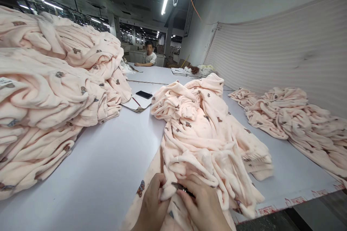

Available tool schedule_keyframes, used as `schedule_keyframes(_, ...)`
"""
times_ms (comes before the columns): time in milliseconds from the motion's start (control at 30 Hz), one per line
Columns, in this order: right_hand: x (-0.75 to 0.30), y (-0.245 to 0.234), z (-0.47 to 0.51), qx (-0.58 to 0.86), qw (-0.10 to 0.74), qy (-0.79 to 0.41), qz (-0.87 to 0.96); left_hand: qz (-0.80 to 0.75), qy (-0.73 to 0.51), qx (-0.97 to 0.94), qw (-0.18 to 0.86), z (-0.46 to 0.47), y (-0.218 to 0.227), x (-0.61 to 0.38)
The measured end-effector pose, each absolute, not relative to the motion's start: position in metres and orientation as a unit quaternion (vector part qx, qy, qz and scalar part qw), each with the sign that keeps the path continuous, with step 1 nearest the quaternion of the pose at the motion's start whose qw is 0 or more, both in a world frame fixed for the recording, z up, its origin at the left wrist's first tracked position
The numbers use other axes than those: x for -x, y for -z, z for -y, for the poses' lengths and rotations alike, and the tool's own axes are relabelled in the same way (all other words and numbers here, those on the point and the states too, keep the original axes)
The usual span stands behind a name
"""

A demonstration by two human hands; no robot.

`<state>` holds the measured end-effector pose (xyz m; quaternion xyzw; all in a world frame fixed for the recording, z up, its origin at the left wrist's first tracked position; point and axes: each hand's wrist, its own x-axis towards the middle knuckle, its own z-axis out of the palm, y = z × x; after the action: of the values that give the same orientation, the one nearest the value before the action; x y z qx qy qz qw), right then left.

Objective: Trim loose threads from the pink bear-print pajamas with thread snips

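Note:
A heap of pale pink plush fabric [189, 130] with small printed bears lies on the table in front of me. My left hand [155, 200] pinches a fold of it near the front edge. In my right hand [199, 200] is a small pair of dark thread snips [181, 187], gripped between thumb and fingers. The blades point left, close to the pinched fold; whether they touch it I cannot tell. Part of the snips is hidden by my fingers.
A tall pile of the same pink fabric [54, 90] stands at left, another heap [295, 119] at right. Beyond are a notebook [135, 106] with a pen, a black phone [144, 95], and a stack of papers [180, 72]. A person [149, 57] sits at the table's far end.

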<state>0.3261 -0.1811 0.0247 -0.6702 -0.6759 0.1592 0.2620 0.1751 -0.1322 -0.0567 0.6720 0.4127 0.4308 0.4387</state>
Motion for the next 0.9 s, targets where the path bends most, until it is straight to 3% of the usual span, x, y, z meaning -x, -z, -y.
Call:
schedule_keyframes(667, -0.327, -0.017, 0.178, 0.668, 0.315, -0.173, 0.652, -0.381, -0.432, -0.613, 0.541, 0.130, 0.054, -0.173)
schedule_keyframes(900, -0.335, 0.014, 0.187, 0.690, 0.282, -0.024, 0.666, -0.392, -0.438, -0.602, 0.540, 0.130, 0.045, -0.166)
